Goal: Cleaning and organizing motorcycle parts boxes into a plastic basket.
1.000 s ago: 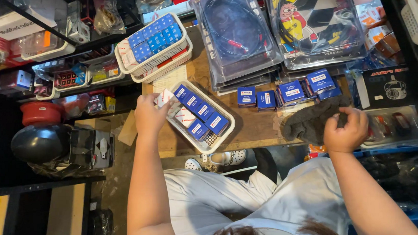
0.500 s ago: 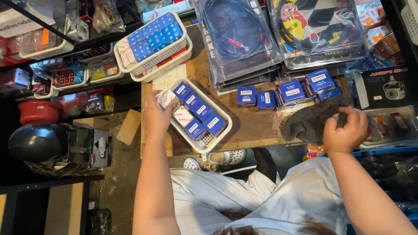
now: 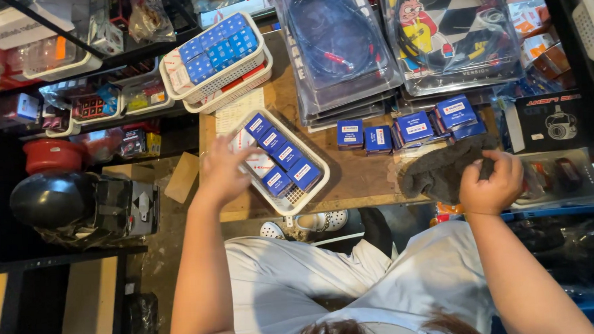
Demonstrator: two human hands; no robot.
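Note:
My left hand [image 3: 222,170] lies with spread fingers at the left rim of a white plastic basket [image 3: 296,204], which sits slanted on the wooden table [image 3: 357,179]. Inside the basket is a row of small blue boxes [image 3: 282,154], with white boxes beside them near my fingertips. My right hand [image 3: 491,184] is clenched on a dark grey cloth [image 3: 436,173] at the table's right front edge. Just beyond the cloth stands a line of loose blue boxes [image 3: 407,129].
Two stacked white baskets [image 3: 173,77] of blue boxes sit at the back left. Bagged cables [image 3: 335,48] and a colourful cable pack [image 3: 451,26] lie at the back. A black helmet [image 3: 51,198] and a red object [image 3: 53,154] are at the left, with shelves of small goods above.
My left hand has slid from the basket's upper left corner down along its left side. My right hand stays clenched on the cloth.

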